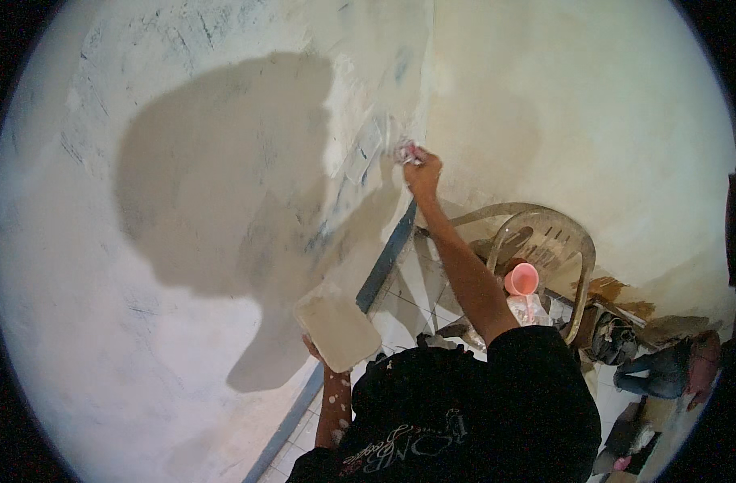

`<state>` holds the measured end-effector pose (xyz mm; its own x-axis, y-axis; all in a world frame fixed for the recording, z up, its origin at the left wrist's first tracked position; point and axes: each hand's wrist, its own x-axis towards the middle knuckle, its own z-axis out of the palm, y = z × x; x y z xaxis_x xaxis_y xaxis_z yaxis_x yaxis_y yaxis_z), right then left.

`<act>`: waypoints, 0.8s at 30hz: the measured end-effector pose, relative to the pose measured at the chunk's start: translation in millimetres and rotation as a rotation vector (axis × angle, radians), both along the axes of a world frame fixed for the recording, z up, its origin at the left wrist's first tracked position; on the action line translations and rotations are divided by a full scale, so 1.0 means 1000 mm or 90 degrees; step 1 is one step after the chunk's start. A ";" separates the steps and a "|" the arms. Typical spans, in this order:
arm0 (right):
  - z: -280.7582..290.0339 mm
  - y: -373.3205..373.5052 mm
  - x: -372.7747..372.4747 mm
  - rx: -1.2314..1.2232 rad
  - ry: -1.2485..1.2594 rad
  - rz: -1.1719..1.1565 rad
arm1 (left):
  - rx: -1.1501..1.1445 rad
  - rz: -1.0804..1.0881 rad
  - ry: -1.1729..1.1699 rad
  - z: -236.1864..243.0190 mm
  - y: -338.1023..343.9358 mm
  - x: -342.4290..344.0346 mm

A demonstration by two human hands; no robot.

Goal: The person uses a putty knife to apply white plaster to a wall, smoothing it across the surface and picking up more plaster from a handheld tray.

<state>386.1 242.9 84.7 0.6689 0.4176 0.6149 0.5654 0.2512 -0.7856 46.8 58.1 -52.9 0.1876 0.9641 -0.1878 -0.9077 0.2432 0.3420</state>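
My right hand (423, 171) is closed around a crumpled white and pinkish wad (406, 151), perhaps cloth or paper. It holds the wad at the wall (223, 201), close to the corner where two walls meet. Beside the wad, a pale angular shape (364, 151) shows on the wall; I cannot tell whether it is a smear or a thin sheet. Lower down, my left hand (313, 349) grips a cream rectangular board with rounded corners (338, 326) from its left side and from below. Most of the left fingers are hidden behind the board, and white specks dot that forearm.
A stained plastic armchair (581, 249) stands in the corner, bearing a pink dipper (522, 279) and a whitish bag (529, 310). A grey-blue skirting strip (388, 253) meets white floor tiles. At the lower right are a dark bag (613, 338) and clothing (665, 370).
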 end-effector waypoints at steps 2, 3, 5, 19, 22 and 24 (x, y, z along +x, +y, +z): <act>-0.004 -0.009 -0.042 -0.060 -0.006 0.044 | 0.015 0.007 0.000 0.008 -0.007 -0.004; -0.006 -0.014 -0.069 -0.101 -0.063 0.009 | 0.022 0.009 -0.004 0.010 -0.009 -0.004; -0.016 -0.032 -0.122 -0.095 -0.243 -0.088 | 0.035 0.012 -0.009 0.016 -0.016 -0.002; -0.036 0.003 -0.047 -0.297 0.072 -0.041 | 0.131 -0.021 -0.033 0.038 -0.034 -0.023; -0.047 0.002 -0.111 -0.467 -0.207 -0.005 | 0.153 -0.040 -0.035 0.042 -0.035 -0.024; -0.064 -0.025 -0.159 -0.352 -0.284 -0.017 | 0.157 -0.046 -0.035 0.042 -0.035 -0.022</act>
